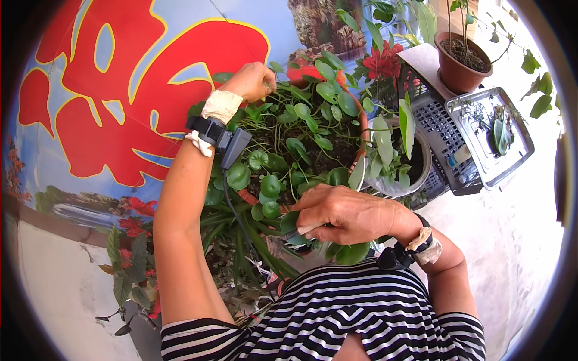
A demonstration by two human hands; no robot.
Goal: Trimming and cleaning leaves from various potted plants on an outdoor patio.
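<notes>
A round terracotta-coloured pot (362, 118) with round-leaved pennywort (300, 110) and dark soil stands before me. My left hand (254, 82) is at the pot's far left side, its fingertips curled down among the stems; whether they pinch one is not clear. Over the near rim, my right hand (345, 214) has its fingers bent together beside round leaves, and what lies between them is hidden. Both wrists carry black straps over pale wrapping. A black cable (235, 205) runs down from the device on my left wrist across the near leaves.
To the right stand a pale pot (424, 158) with a leafy plant, black plastic crates (433, 117), a brown pot (463, 74) and a metal tray (519, 155) holding cut leaves. Long-leaved plants (253, 246) grow below the pot. A painted wall (149, 94) rises at the left.
</notes>
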